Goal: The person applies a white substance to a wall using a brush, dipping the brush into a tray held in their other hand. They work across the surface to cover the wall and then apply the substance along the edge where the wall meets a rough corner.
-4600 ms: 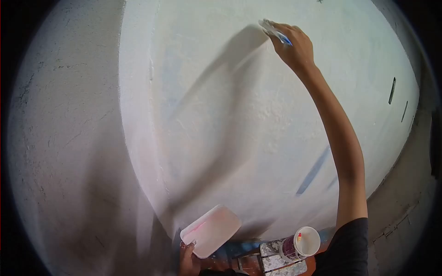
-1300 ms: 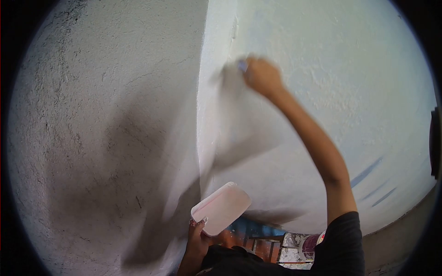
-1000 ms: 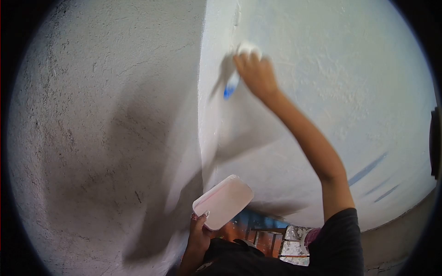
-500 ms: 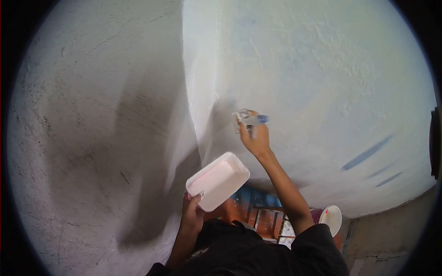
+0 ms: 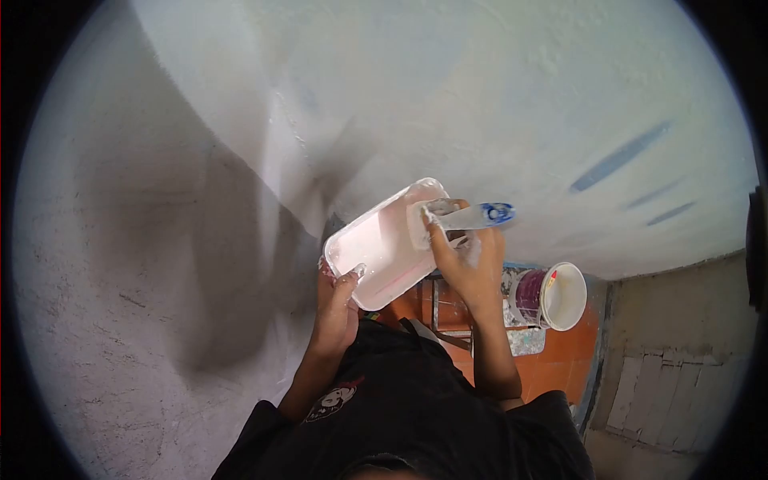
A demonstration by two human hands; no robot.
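Down from the wall, the right hand (image 5: 472, 268) has come to the centre of the frame, its fingers wrapped round a putty knife (image 5: 464, 218) whose blue handle points right while its white-coated blade lies over the upper right end of the tray (image 5: 382, 254). Just left of it, the left hand (image 5: 336, 308) grips that white tray by its lower edge; the tray's long axis runs from lower left to upper right, tilted toward the blade. Further right and lower stands a tub (image 5: 550, 296) on a spattered stool (image 5: 512, 332). White plastered wall (image 5: 496, 96) fills the upper frame.
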